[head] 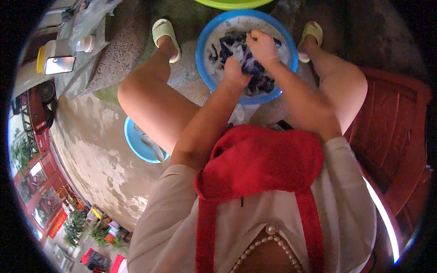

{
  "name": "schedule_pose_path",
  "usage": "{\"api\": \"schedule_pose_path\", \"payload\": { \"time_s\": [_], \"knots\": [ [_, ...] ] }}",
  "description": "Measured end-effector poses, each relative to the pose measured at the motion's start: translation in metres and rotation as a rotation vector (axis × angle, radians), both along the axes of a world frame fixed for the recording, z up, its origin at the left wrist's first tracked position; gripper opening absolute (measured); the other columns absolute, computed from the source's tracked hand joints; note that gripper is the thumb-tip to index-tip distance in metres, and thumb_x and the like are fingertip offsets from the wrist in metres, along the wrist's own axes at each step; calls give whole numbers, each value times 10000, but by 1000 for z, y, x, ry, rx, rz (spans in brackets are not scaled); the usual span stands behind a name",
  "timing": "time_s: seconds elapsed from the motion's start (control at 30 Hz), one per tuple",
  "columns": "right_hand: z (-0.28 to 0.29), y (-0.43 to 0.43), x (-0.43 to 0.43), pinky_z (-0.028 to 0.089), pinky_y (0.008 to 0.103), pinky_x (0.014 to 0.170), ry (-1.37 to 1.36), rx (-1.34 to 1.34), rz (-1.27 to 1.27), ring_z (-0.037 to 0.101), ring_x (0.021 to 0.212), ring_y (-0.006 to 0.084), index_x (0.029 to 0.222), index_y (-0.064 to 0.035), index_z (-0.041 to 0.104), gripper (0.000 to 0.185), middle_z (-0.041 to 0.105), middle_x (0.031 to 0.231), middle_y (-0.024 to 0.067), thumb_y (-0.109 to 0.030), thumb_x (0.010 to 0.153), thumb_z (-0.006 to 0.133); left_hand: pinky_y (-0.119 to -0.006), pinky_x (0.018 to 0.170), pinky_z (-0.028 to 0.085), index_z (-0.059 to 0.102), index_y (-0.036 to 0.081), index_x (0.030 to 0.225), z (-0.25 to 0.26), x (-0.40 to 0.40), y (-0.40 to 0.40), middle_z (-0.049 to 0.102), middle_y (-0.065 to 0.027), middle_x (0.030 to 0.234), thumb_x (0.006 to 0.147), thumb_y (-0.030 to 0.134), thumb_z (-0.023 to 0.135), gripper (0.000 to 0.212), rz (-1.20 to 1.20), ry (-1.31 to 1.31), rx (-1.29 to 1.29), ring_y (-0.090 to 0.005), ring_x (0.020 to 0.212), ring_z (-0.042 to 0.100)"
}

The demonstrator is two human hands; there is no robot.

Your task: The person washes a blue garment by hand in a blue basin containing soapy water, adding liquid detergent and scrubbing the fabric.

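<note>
Between my feet stands a blue-rimmed basin (201,73) with foamy, greyish water in it. Dark wet cloth (252,66), navy with pale foam or lighter patches, lies bunched in the water. My left hand (235,73) grips the near-left part of this cloth, its fingers partly hidden by the fabric. Curled in a fist, my right hand (261,44) holds the cloth farther up and to the right. A darker piece of fabric (261,85) floats near the basin's lower edge.
A smaller light-blue basin (129,143) holding greyish cloth sits beside my left thigh. The rim of a green basin (235,4) shows beyond. At left, a phone (60,65) leans by a yellow-lidded container (41,58). A red wooden door (389,136) stands at right.
</note>
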State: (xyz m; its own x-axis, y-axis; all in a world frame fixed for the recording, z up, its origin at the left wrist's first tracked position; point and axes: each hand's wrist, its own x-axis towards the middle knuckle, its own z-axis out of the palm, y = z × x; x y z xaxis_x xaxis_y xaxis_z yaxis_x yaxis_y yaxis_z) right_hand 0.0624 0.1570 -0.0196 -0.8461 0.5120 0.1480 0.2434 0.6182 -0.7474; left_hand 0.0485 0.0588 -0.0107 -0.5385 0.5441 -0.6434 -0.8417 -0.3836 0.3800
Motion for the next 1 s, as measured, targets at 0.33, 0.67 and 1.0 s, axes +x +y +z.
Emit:
{"api": "schedule_pose_path", "payload": {
  "time_s": [0.33,0.67,1.0],
  "knots": [
    [-10,0,5,469,435,574,-27,-11,-49,590,633,332,661,-90,570,160,590,658,141,-235,726,557,-437,901,411,534,94,1092,-34,-4,2,565,-126,1096,815,323,439,371,40,-34,180,-287,1010,536],
    [-19,-22,20,469,439,620,-17,13,-90,582,686,373,685,-83,576,169,598,721,164,-243,736,565,-389,839,450,574,105,1019,-75,-1,-6,602,-63,1008,840,334,428,325,-13,-66,300,-238,940,570],
    [5,11,33,331,407,943,-65,-878,-124,422,1137,326,1216,-96,418,636,425,1258,180,-594,819,433,-413,892,425,537,100,1116,-21,-9,-3,583,-87,1076,881,451,445,433,-28,12,-21,-262,985,557]
  ]
}}
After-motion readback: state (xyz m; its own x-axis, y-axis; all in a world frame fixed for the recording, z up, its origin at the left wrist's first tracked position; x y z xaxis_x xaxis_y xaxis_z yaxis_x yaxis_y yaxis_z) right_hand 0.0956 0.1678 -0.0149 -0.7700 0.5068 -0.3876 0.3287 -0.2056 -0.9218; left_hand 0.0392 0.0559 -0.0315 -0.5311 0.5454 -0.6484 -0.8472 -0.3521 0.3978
